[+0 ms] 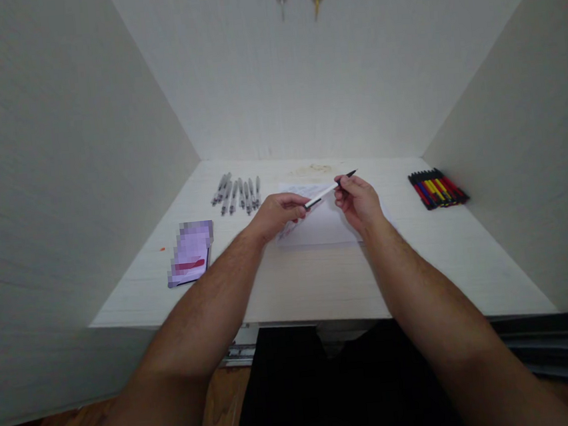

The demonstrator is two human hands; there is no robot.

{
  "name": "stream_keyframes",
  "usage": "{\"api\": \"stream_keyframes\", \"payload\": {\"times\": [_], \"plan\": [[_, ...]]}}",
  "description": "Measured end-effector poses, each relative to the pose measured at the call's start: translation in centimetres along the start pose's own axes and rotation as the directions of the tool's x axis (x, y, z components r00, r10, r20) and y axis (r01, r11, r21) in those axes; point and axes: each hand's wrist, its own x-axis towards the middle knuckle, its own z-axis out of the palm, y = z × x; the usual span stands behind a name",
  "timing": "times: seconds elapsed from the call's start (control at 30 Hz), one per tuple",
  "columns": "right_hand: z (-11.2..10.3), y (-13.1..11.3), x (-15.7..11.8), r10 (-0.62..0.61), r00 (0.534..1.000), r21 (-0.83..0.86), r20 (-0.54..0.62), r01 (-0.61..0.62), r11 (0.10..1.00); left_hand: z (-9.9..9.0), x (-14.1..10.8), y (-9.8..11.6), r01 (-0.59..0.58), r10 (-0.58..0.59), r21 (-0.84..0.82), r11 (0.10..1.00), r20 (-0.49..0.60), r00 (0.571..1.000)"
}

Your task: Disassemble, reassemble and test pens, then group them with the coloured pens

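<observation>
White and black, the pen [325,194] is mid-frame, pinched near both ends by the curled left hand [279,215] and right hand [360,200]. Below, the table [315,283] reaches its front edge. Hands hide some paper [320,231]; its marks look blurry.

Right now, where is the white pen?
In the head view, the white pen is near the middle, over the paper; the left hand holds its lower end, the right hand grips higher up.
</observation>
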Motion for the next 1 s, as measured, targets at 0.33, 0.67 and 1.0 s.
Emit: {"api": "stream_keyframes", "payload": {"times": [0.33, 0.67, 1.0], "plan": [[0.33, -0.14, -0.11, -0.016, 0.999, -0.033, -0.044, 0.015, 0.999, 0.28, -0.28, 0.72, 0.017, -0.016, 0.02, 1.0, -0.005, 1.0], [0.37, 0.05, -0.21, -0.007, 1.0, -0.028, 0.002, 0.007, 1.0, 0.26, -0.14, 0.54, 0.008, -0.007, 0.1, 0.995, -0.009, 1.0], [0.43, 0.28, -0.35, -0.004, 1.0, -0.125, -0.022, 0.001, 0.992, 0.79, -0.24, 0.69, -0.011, 0.019, 0.205, 0.979, -0.037, 0.999]]}}
